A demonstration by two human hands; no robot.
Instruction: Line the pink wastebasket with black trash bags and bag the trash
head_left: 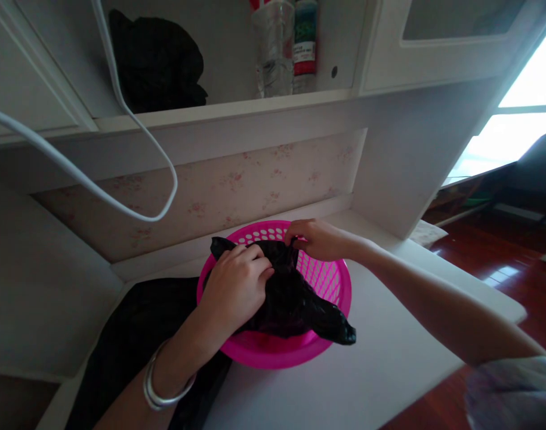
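A bright pink plastic basket (326, 280) with a perforated wall stands on the white desk (389, 358). A black plastic bag (295, 298) lies in it, one corner hanging over the near rim. My left hand (234, 283), with silver bangles on the wrist, grips the bag's upper left part. My right hand (317, 239) pinches the bag's top edge over the basket's far side. Both hands are closed on the bag.
A black cloth or bag (138, 334) lies on the desk left of the basket. A white cable (120, 107) loops down from above. On the shelf are a black bundle (156, 60) and bottles (284, 48). Wooden floor (500, 269) lies right of the desk.
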